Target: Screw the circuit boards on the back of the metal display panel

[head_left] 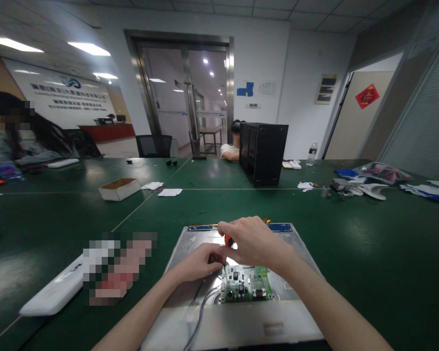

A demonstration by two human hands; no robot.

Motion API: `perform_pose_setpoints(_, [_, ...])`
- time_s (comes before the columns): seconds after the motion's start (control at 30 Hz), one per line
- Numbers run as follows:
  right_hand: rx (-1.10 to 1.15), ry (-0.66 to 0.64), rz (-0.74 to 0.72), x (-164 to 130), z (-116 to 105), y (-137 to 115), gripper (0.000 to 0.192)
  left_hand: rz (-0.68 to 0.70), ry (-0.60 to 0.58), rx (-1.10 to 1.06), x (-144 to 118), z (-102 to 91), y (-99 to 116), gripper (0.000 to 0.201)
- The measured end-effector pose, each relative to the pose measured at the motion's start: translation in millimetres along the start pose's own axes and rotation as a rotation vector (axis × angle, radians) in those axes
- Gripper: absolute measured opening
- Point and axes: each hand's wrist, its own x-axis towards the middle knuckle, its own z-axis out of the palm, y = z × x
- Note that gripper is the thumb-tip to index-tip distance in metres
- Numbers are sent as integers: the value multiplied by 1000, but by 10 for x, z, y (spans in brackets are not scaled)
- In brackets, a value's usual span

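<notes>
My right hand is closed round a screwdriver with an orange and black handle, held upright above the upper left corner of a green circuit board. My left hand is beside it, fingers pinched together close to the screwdriver's lower end; what they hold is hidden. The board sits on the silvery metal back of a flat display panel, which lies on the table before me. A blue strip board runs along the panel's far edge. Grey cables lead from the circuit board's left side towards me.
The green table bears a long white object on the left, an open box, a black computer case, a bottle and loose parts on the right. One person sits behind the case, another at far left.
</notes>
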Motion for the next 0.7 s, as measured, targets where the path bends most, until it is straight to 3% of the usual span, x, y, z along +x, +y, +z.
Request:
perform_pose_setpoints(0.1, [-23,-15,39,18,29,25,30,-19,-14,0,-6,-6,19,19])
perform_pose_setpoints(0.27, [-26,1,24,1,14,22,9,-40,-8,-5,-7,-9,21,12])
perform_pose_setpoints(0.6, [-40,-14,46,13,18,35,25,-52,8,29,-21,-13,81,14])
perform_pose_setpoints(0.7, [-74,-29,59,24,25,38,20,-66,14,43,-23,-15,89,9])
